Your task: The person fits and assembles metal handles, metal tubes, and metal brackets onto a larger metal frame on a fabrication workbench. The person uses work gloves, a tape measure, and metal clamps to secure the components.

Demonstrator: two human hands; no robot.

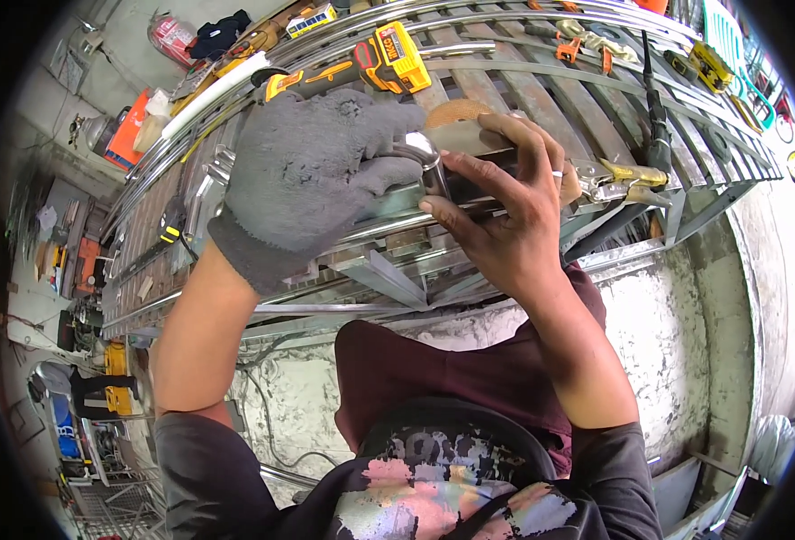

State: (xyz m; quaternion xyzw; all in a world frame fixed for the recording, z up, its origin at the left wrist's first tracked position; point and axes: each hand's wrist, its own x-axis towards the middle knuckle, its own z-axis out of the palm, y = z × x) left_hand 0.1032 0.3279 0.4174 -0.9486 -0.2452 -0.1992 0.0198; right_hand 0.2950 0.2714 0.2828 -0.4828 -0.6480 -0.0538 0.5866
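A shiny curved metal pipe piece (pixel 423 148), which looks like an elbow, is held between my two hands above the bench. My left hand (pixel 303 171), in a grey work glove, grips its left side between thumb and fingers. My bare right hand (pixel 514 198), with a ring on one finger, pinches the right end of the piece with thumb and index finger. Behind the fingers shows a tan round disc (pixel 456 112), partly hidden. Locking pliers (pixel 627 180) lie just right of my right hand. Beyond my left hand rests a yellow and black cordless power tool (pixel 397 61).
The slatted metal bench (pixel 587 130) carries long shiny tubes (pixel 542 16) along its far side. A black-handled tool with a cable (pixel 657 135) lies at the right. A tape measure (pixel 711 66) sits at the far right. At the left rear is a red-orange box (pixel 126 135).
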